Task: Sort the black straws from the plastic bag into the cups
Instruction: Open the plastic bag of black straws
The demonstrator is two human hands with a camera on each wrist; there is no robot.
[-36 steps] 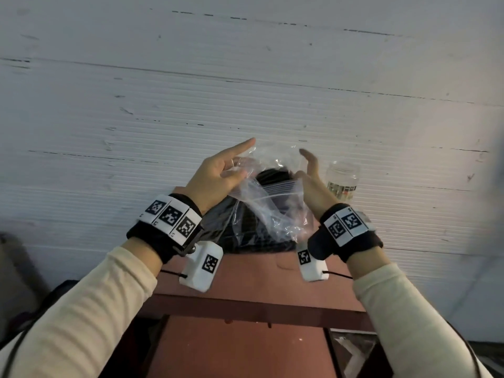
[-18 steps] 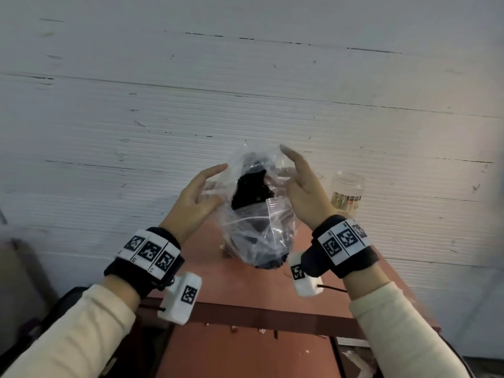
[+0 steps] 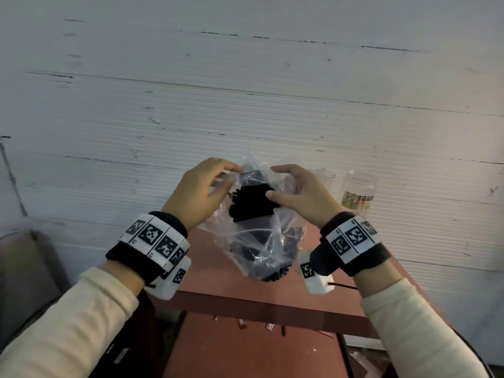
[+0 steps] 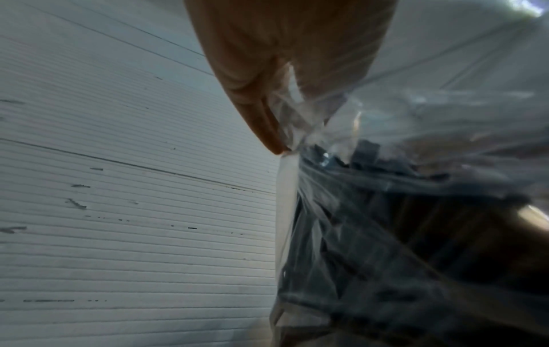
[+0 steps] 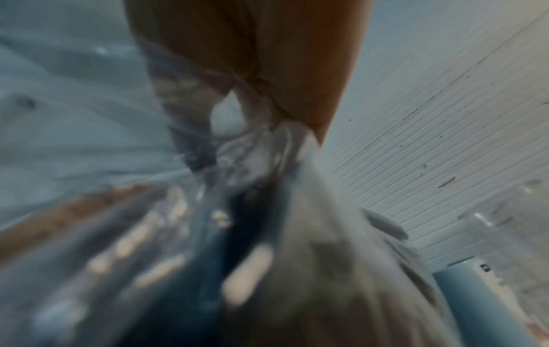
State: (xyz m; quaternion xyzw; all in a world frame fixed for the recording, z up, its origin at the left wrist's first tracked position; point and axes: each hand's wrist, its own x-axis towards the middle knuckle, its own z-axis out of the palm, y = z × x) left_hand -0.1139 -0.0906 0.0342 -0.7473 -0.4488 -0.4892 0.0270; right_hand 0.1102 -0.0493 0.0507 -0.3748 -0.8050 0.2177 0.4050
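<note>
Clear, crinkled plastic is what both hands work on now: the plastic bag (image 3: 253, 241) stands upright on the reddish table (image 3: 218, 271), and a dark bundle of black straws (image 3: 252, 199) shows at its open mouth. The left hand (image 3: 200, 192) pinches the left edge of the mouth between thumb and fingers; the left wrist view shows the film gathered at the fingertips (image 4: 276, 146). The right hand (image 3: 302, 196) grips the right edge in the same way, and the right wrist view, though blurred, shows the film bunched under its fingers (image 5: 261, 117).

I judge that the step in hand is opening the bag, so no straw has reached a cup yet. The next move probably needs one hand to keep the mouth wide while the other takes straws out and carries them to the clear cup (image 3: 324, 178) or the labelled jar (image 3: 358, 192) behind, near the wall.

Compared with half a second ago, the hands have closed in on the mouth, and the straw ends stand out more clearly.
</note>
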